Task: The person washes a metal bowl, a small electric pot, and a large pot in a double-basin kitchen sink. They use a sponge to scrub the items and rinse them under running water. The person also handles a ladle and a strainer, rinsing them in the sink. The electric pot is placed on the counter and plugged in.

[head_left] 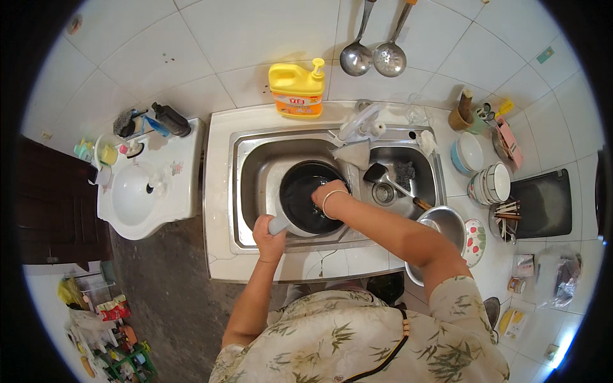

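We have the pan (pixel 295 203) down in the left basin (pixel 254 182), nearer the counter's (pixel 218 172) left edge than its right, probably so the walls catch any drips. Our left hand (pixel 265 239) is wrapped round the pan's grey handle (pixel 279 225), presumably to steady it. Our right hand (pixel 329 194) reaches inside over the pan's floor, fingers curled down; we cannot tell whether they grip anything. The jug (pixel 295 94) stands at the counter's back edge, likely kept clear of splashes.
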Available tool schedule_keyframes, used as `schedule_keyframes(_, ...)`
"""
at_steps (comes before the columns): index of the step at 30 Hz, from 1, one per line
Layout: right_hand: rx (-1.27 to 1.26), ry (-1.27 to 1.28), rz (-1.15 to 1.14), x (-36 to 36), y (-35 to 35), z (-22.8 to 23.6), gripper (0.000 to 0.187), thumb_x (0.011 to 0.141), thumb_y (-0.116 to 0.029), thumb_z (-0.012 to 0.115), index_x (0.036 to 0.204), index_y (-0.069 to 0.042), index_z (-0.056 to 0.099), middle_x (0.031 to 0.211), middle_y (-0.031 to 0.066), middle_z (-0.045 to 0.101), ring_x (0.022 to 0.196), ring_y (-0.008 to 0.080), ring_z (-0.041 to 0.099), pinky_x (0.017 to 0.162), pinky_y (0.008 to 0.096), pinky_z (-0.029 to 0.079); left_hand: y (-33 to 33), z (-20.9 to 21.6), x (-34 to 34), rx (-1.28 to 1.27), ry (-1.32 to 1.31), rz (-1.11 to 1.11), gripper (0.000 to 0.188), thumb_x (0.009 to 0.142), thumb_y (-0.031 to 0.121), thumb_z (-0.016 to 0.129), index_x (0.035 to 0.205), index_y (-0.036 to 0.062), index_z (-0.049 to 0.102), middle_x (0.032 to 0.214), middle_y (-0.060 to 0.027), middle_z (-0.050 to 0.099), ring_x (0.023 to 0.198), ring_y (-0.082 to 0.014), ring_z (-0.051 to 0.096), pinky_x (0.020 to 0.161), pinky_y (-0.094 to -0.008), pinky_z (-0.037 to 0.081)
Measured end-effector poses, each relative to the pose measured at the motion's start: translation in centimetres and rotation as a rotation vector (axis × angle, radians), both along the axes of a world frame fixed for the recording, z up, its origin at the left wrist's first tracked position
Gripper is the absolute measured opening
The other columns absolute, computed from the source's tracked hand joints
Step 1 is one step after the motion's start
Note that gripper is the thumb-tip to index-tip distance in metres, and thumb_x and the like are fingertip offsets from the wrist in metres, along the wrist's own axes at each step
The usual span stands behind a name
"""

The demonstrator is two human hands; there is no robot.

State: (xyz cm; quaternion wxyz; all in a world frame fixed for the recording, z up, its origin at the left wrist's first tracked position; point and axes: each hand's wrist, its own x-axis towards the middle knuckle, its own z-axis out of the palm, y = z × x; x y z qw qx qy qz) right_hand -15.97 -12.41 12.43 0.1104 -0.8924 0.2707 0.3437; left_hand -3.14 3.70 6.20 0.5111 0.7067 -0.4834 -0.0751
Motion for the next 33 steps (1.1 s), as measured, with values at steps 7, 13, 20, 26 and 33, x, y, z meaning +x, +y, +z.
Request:
schedule_keyframes(7, -0.211, -1.021, -0.515, -4.8, -2.2, -1.3, 0.032, 0.079, -0.023, 0.062, 0.106, -0.006, 0.059, 0.108, 0.0126, 0.059, 0.098, 0.0292, 0.057, 0.081, 0.0375, 0.047, 0.0, -0.1, 1.8, -0.024, 0.014, 0.075, 0.020, 0.061, -0.003, 0.064, 0.075, 0.0035, 0.052, 0.071, -0.0084, 0.051, 0.066, -0.0239, 0.051, 0.062, -0.0308, 0.042)
schedule_keyframes(13, 0.717, -0.991, -1.071, -3.3, -0.9, -8.9, 0.031, 0.085, -0.017, 0.054, 0.109, 0.003, 0.053, 0.090, 0.0163, 0.063, 0.086, 0.0223, 0.061, 0.068, 0.0326, 0.050, -0.1, -0.2, 4.1, -0.045, 0.009, 0.068, 0.020, 0.060, -0.003, 0.063, 0.075, 0.0035, 0.052, 0.073, -0.0099, 0.052, 0.068, -0.0274, 0.052, 0.063, -0.0337, 0.043)
schedule_keyframes(20, 0.789, -1.091, -1.332, -1.6, 2.7, -12.4, 0.059, 0.084, 0.001, 0.047, 0.136, -0.018, 0.023, 0.117, 0.0163, 0.050, 0.091, 0.0339, 0.059, 0.062, 0.0486, 0.056, -3.9, 5.7, 5.9, 0.328, 0.020, -0.111, 0.030, 0.063, -0.002, 0.063, 0.090, 0.0039, 0.052, 0.078, -0.0128, 0.055, 0.075, -0.0307, 0.055, 0.068, -0.0348, 0.045)
schedule_keyframes(26, 1.407, -0.545, -1.499, -4.3, 1.6, -13.2, 0.040, 0.089, -0.010, 0.039, 0.128, -0.010, 0.031, 0.101, 0.0211, 0.058, 0.076, 0.0358, 0.063, 0.065, 0.0485, 0.054, -6.7, 6.6, 7.5, 0.496, 0.368, -0.422, 0.052, 0.068, -0.002, 0.059, 0.118, 0.0057, 0.049, 0.095, -0.0085, 0.059, 0.086, -0.0166, 0.057, 0.079, -0.0276, 0.045)
schedule_keyframes(33, 1.720, -0.319, -1.297, -6.2, 0.1, -12.6, 0.046, 0.094, -0.033, 0.030, 0.102, 0.004, 0.057, 0.089, 0.0234, 0.063, 0.069, 0.0257, 0.063, 0.062, 0.0318, 0.052, -10.5, 8.0, 8.6, 0.734, 0.501, -0.562, 0.046, 0.075, 0.000, 0.056, 0.119, -0.0025, 0.048, 0.081, -0.0083, 0.058, 0.067, -0.0127, 0.056, 0.063, -0.0255, 0.047)
